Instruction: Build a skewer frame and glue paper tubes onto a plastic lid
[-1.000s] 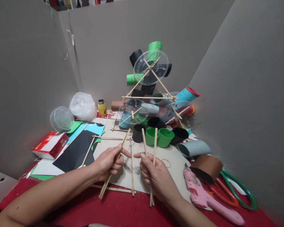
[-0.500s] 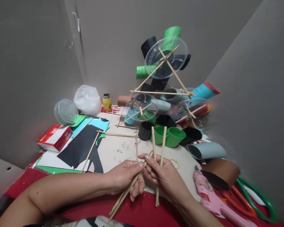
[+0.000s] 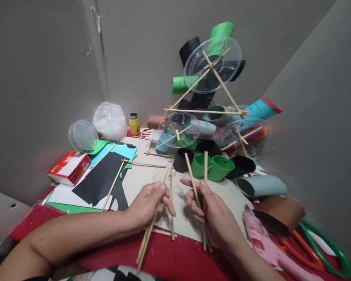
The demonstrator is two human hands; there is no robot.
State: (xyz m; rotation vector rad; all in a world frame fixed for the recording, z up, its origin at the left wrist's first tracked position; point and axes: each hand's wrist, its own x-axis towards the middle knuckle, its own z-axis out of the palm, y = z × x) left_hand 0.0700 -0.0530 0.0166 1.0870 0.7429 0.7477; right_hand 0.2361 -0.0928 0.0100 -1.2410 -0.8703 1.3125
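In my left hand (image 3: 152, 205) are thin wooden sticks (image 3: 143, 249), pinched between thumb and fingers and slanting down toward my lap. My right hand (image 3: 210, 208) grips two more wooden sticks (image 3: 206, 166), which point upward and spread apart at the top. A gap separates the two hands. Below and between them lies a frame of joined sticks (image 3: 172, 203) on the beige board (image 3: 152, 183). Beyond my right hand stand green paper tubes (image 3: 220, 168) and a black paper tube (image 3: 183, 160).
A stick-and-tube structure with clear plastic discs (image 3: 190, 74) rises at the back. At right lie a pink glue gun (image 3: 260, 238), a brown tube (image 3: 286, 212) and green-handled scissors (image 3: 343, 257). On the left are black paper (image 3: 102, 175), a red box (image 3: 70, 168) and a plastic tub (image 3: 83, 136).
My hands have moved apart, the left one leftward and the right one rightward, each with its sticks. The view has shifted slightly, and the stick frame between them shows more fully.
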